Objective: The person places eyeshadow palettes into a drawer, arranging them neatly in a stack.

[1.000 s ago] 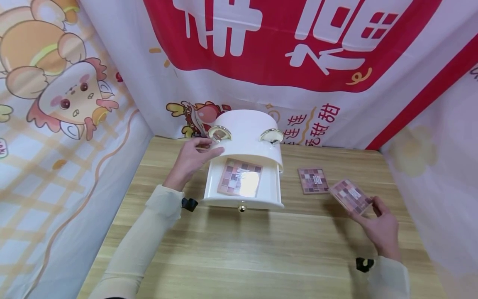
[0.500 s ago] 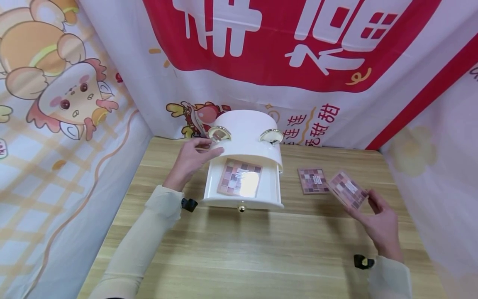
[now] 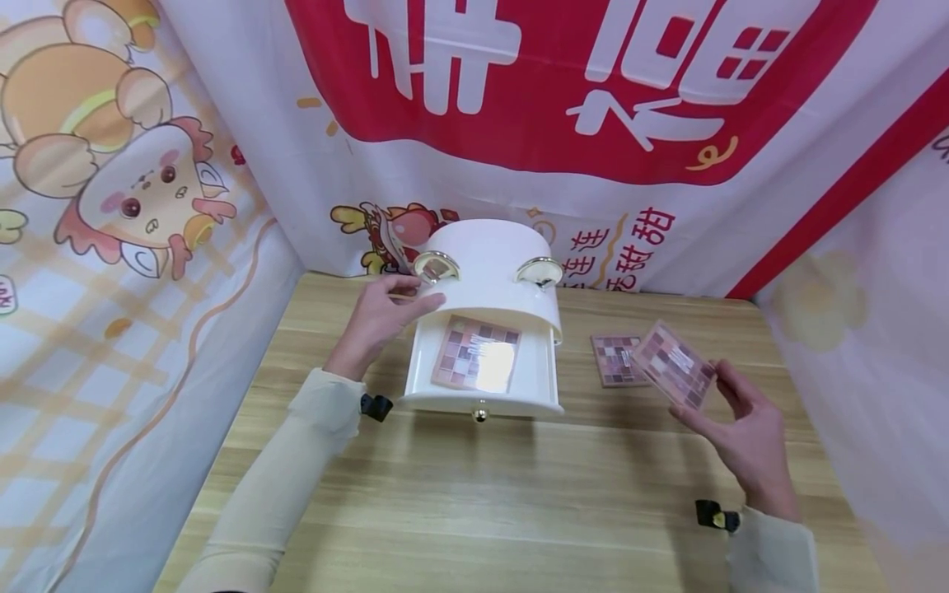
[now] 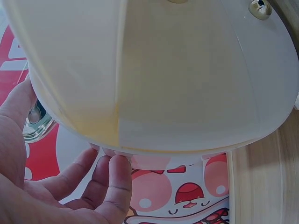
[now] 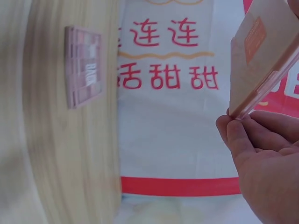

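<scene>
A white rounded storage box with gold-rimmed handles stands at the table's back. My left hand holds its left side, thumb on the curved front and fingers bent against the wall in the left wrist view. Its drawer is pulled out by a gold knob, and an eyeshadow palette with a clear lid lies inside. My right hand pinches a second palette by its edge, tilted above the table; its plain back with an orange label faces the right wrist camera.
A third palette lies on the wooden table right of the box, partly overlapped by the held one in the head view. Printed cloth hangs behind the table and along both sides.
My right hand has lifted and moved the held palette back and to the left, so it now overlaps the palette on the table. My left hand, the box and the drawer have stayed still.
</scene>
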Available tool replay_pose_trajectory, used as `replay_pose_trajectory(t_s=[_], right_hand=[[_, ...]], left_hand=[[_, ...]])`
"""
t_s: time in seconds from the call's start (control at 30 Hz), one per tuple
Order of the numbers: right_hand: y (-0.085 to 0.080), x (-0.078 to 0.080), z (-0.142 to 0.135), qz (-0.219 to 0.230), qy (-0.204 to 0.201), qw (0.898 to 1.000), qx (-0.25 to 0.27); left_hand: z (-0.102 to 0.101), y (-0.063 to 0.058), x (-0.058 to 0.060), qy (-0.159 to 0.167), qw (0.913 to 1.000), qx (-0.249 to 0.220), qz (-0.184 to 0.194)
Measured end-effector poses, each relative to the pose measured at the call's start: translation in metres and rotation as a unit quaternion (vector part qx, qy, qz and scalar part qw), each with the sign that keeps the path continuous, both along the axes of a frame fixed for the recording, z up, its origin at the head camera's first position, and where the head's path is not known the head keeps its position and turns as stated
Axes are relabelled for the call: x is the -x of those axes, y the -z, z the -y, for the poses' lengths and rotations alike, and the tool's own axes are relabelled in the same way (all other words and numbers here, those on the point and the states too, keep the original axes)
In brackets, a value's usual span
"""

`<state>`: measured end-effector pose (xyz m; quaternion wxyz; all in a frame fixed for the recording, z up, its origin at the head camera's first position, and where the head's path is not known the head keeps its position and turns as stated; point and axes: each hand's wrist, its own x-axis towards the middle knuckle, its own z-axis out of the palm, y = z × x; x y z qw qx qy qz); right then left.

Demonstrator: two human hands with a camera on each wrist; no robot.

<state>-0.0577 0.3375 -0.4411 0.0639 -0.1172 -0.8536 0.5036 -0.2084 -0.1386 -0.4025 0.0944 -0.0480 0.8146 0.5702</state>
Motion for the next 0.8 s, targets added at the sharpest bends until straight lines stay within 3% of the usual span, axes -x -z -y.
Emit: replay_pose_trajectory(t_s=[0.5, 0.8], right_hand=[[-0.019, 0.000, 0.024, -0.065, -0.052, 0.996, 0.016], [-0.027, 0.006, 0.039, -0.079, -0.090, 0.991, 0.062]], left_hand=[[-0.001, 0.001, 0.000, -0.001, 1.0000, 0.003, -0.001], [-0.001, 0.002, 0.001, -0.005, 1.0000, 0.000, -0.002]])
